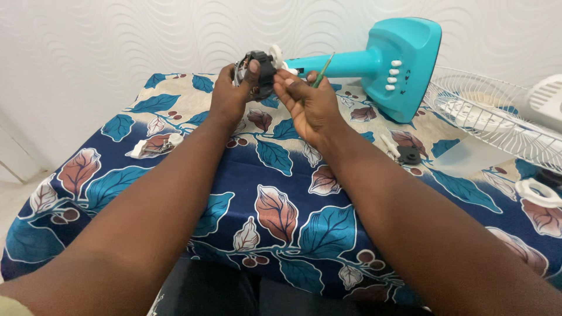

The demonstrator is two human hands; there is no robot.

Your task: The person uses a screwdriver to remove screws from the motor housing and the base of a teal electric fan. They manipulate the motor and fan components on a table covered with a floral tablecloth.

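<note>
A teal fan stand [386, 61] lies on its side on the table, its base with white buttons at the right. At the stand's left end is a black motor unit [261, 73] with a white knob. My left hand [233, 93] grips the motor from the left, thumb over its top. My right hand [307, 102] touches the motor's right side with its fingertips and holds a thin green-handled screwdriver [323, 69], which sticks up and to the right.
A blue tablecloth with a leaf print [281, 199] covers the table. A white wire fan guard [492, 120] lies at the right, a white ring [537, 192] in front of it. A small black part [408, 155] and a white part [153, 146] lie loose.
</note>
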